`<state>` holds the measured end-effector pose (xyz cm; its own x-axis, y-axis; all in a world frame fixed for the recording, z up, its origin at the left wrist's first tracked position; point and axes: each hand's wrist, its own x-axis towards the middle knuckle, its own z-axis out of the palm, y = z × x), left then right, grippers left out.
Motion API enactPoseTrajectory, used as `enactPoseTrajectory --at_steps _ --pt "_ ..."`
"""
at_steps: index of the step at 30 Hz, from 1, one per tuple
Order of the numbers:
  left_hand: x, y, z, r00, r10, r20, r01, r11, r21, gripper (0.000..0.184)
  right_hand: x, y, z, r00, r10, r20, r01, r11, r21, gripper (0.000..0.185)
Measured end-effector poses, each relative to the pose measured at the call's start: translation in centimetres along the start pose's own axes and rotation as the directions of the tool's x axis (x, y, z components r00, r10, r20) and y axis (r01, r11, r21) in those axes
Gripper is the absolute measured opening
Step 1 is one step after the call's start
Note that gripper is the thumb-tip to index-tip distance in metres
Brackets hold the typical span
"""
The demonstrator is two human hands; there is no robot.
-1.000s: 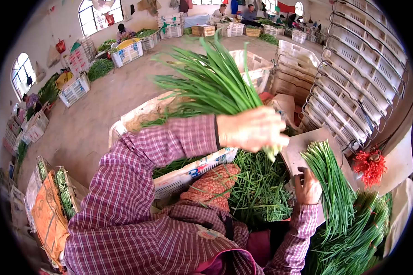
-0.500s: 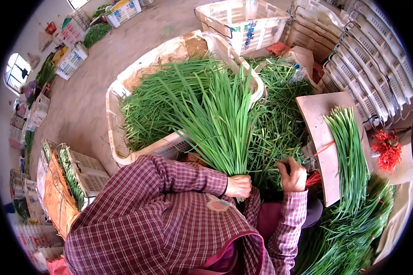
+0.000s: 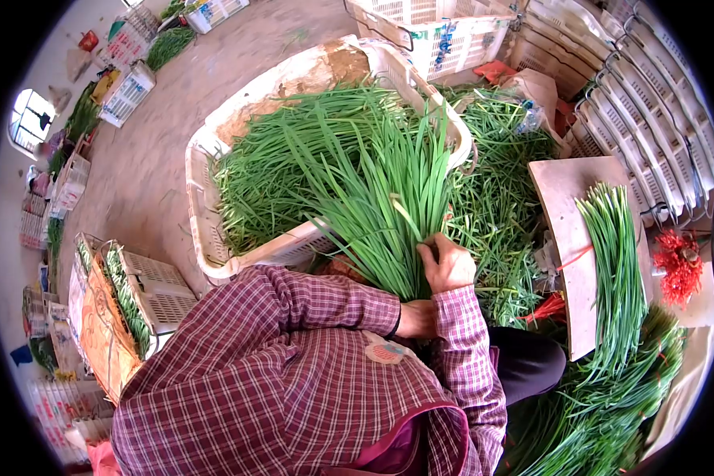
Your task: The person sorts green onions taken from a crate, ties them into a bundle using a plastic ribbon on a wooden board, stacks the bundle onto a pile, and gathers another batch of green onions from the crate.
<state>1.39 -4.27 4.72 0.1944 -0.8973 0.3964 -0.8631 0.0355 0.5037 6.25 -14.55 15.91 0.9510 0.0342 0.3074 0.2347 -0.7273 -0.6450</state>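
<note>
Two bare hands show in my head view, both at one upright bunch of garlic chives (image 3: 381, 230). I see the left hand (image 3: 415, 320) low down, closed around the base of the bunch, its fingers partly hidden behind the right sleeve (image 3: 462, 329). The right hand (image 3: 451, 266) is higher, against the right side of the bunch, with its fingers curled and its thumb towards the leaves; I cannot tell whether it pinches any of them. One pale yellowish blade (image 3: 402, 210) shows among the leaves just above that hand.

From my viewpoint the bunch fans upward and overlaps the near edge of a white plastic crate (image 3: 200, 198), which holds more loose chives (image 3: 285, 151). Right of the crate I have a heap of loose green leaves (image 3: 504, 206), and beyond it a tilted brown board (image 3: 555, 194). Another bundle of chives (image 3: 615, 262) lies along the right part of this board, its pale ends up and its green ends hanging over the lower edge. Red strands (image 3: 547, 308) lie just left of the board, and a red tuft of strands (image 3: 678, 270) is to its right. Below, I see a large pile of chives (image 3: 611, 412); at upper right, a leaning stack of white crates (image 3: 650, 135).
</note>
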Motion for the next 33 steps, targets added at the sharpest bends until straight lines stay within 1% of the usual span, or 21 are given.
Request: enactPoseTrajectory --at_steps 2,3,4,6,8,9,10,14,17,18,19,20,22,24,26,27,28,29,30,32,33 --pt "0.6 0.1 0.6 0.898 -0.288 0.332 0.352 0.924 -0.151 0.030 -0.9 0.2 -0.8 0.993 0.001 -0.115 0.008 0.997 0.081 0.010" --pt "0.1 -0.5 1.8 0.990 -0.094 0.107 0.094 0.996 0.006 0.021 -1.7 0.4 -1.3 0.988 0.098 -0.122 -0.069 0.973 0.219 0.010" --pt "1.0 0.3 0.1 0.990 -0.094 0.106 0.094 0.996 0.006 0.021 -2.7 0.6 -1.7 0.974 0.193 -0.116 -0.141 0.925 0.353 0.010" --pt "2.4 1.9 -3.1 0.783 -0.075 0.617 -0.197 0.912 0.360 0.019 -5.2 1.9 -0.9 0.882 0.471 0.018 -0.258 0.451 0.854 0.012" --pt "1.6 1.8 -2.6 0.851 -0.024 0.524 -0.303 0.793 0.528 0.016 -7.2 3.1 -1.4 0.732 0.671 0.118 -0.309 0.172 0.935 0.007" --pt "0.8 1.0 -1.6 0.898 0.037 0.438 -0.294 0.791 0.537 0.015 -8.7 5.4 -1.0 0.737 0.669 0.099 -0.236 0.117 0.965 0.004" --pt "0.1 0.5 -0.9 0.933 0.096 0.347 -0.284 0.789 0.544 0.015 -9.8 8.0 -1.2 0.798 0.580 0.162 -0.073 -0.174 0.982 0.009" --pt "1.3 1.6 -4.0 0.917 0.122 0.379 -0.287 0.862 0.417 0.015 -10.1 10.3 -5.9 0.615 0.785 -0.074 0.029 0.071 0.997 0.015" --pt "1.7 1.6 -4.0 0.862 0.077 0.501 -0.304 0.870 0.387 0.015 -9.3 9.1 -8.1 0.657 0.710 -0.252 -0.231 0.508 0.830 0.014" --pt "1.7 1.6 -3.8 0.862 0.080 0.500 -0.304 0.871 0.385 0.015 -9.2 9.1 -8.5 0.736 0.618 -0.276 -0.298 0.663 0.687 0.014" --pt "1.5 1.5 -3.6 0.858 0.068 0.510 -0.305 0.866 0.397 0.015 -9.2 9.0 -8.4 0.785 0.513 -0.348 -0.474 0.858 0.196 0.013" --pt "1.3 1.2 -3.2 0.853 0.056 0.519 -0.306 0.859 0.410 0.015 -9.0 8.9 -8.0 0.882 0.311 -0.353 -0.374 0.919 -0.127 0.012" --pt "0.7 0.5 -1.7 0.909 0.074 0.410 -0.258 0.872 0.415 0.016 -7.5 6.9 -6.8 0.930 0.050 -0.365 -0.199 0.902 -0.384 0.013" --pt "2.1 1.3 -3.7 0.803 0.007 0.596 -0.274 0.893 0.358 0.015 -5.2 3.7 -5.0 0.937 0.143 -0.318 -0.186 0.976 -0.109 0.013" --pt "2.8 2.0 -4.3 0.664 -0.060 0.745 -0.253 0.920 0.299 0.018 -2.9 0.2 -2.7 0.972 0.033 -0.232 -0.063 0.990 -0.125 0.013" --pt "1.7 1.9 -3.4 0.897 -0.072 0.436 0.116 0.990 -0.076 0.019 -1.9 -1.1 -1.4 0.987 0.042 -0.157 -0.058 0.993 -0.099 0.012" --pt "0.5 1.7 -2.6 0.958 -0.268 0.107 0.282 0.794 -0.538 0.020 -0.8 -2.4 -0.1 0.995 0.046 -0.084 -0.052 0.996 -0.073 0.012" --pt "1.4 2.2 -4.1 0.780 -0.467 0.417 0.620 0.479 -0.621 0.024 0.3 -3.6 0.7 0.996 -0.033 -0.088 0.020 0.990 -0.143 0.013" --pt "0.8 1.7 -3.6 0.722 -0.485 0.493 0.641 0.203 -0.740 0.026 1.2 -4.6 1.4 0.990 -0.110 -0.086 0.090 0.973 -0.212 0.013" --pt "0.0 1.2 -3.2 0.597 -0.467 0.653 0.485 -0.438 -0.757 0.031 2.1 -5.1 3.2 1.000 0.000 0.018 0.005 0.958 -0.286 0.021" --pt "-3.9 -2.1 2.8 0.674 -0.378 0.634 0.237 -0.702 -0.672 0.033 2.3 -4.8 3.8 0.999 0.014 0.051 0.000 0.962 -0.272 0.016"
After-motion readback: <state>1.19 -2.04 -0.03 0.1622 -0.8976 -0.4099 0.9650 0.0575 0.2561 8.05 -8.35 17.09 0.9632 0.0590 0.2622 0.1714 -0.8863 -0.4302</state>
